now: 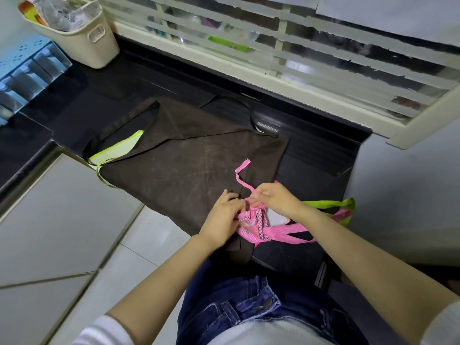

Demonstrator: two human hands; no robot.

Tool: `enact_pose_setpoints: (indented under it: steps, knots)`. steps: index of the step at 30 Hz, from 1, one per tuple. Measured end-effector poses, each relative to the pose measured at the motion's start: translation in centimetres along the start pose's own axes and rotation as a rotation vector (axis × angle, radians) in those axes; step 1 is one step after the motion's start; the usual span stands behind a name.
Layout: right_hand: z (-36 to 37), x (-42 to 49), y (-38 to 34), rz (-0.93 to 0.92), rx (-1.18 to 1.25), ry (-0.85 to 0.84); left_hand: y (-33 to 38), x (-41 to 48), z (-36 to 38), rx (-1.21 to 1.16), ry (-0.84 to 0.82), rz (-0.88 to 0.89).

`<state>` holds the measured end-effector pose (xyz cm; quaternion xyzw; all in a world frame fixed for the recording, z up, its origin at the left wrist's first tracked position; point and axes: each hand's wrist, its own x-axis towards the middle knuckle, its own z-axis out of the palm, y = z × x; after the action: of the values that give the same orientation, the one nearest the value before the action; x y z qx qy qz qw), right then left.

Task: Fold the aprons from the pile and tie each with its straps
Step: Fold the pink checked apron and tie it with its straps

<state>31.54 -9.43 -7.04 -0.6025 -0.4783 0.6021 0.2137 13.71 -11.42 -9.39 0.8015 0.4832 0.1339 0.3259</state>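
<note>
Pink striped fabric apron (251, 226), folded into a small bundle, lies near the front edge of a dark brown cloth apron (189, 158) spread across the black countertop (82, 100). The left hand (222, 215) grips the bundle's left side with curled fingers. The right hand (276, 197), just beside it, pinches a pink ribbon strap (243, 166) whose frayed end curls away toward the far side. Other pink straps trail right from the bundle, near a lime-green fabric strap (328, 203). A cream plastic basket (84, 43) and a blue drawer organiser (22, 70) stand at the far left.
</note>
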Motion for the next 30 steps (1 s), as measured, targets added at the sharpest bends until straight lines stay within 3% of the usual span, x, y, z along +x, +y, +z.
enact_pose_setpoints:
  steps: [3, 6, 16, 24, 30]
  knots:
    - [0.6, -0.2, 0.1, -0.027, -0.074, -0.047, 0.2, -0.4, 0.1, 0.186, 0.092, 0.073]
    - [1.0, 0.0, 0.7, -0.026, -0.185, -0.046, 0.4, -0.9, 0.4, 0.226, 0.107, 0.12]
    - [1.2, 0.0, 1.4, -0.007, -0.216, -0.036, 0.9, -1.4, 0.0, -0.255, -0.086, -0.213]
    - [1.4, -0.8, 0.6, -0.068, -0.152, -0.06, 1.3, -0.6, 1.1, -0.243, -0.015, -0.291]
    - [2.2, -1.0, 0.6, -0.159, -0.26, -0.023, 1.1, -1.2, 0.7, -0.247, -0.008, -0.256]
